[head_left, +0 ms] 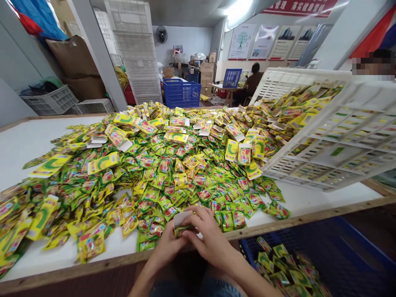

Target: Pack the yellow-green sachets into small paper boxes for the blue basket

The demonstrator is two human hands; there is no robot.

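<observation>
At the table's near edge, my left hand is closed around a small carton with its white end flap raised. My right hand curls over the same carton from the right, its fingers and thumb closed at the open end. Green shows inside the opening, but my fingers hide most of it. Just beyond my hands lies a broad heap of green sachets with red fruit pictures. Yellow sachets are mixed in at the left, and flat yellow-green cartons lie on top.
A tipped white crate spills more cartons onto the table's right side. Below the wooden table edge, a blue crate holds filled-looking packs. Stacked white crates and a blue basket stand behind. Two other people are in the background.
</observation>
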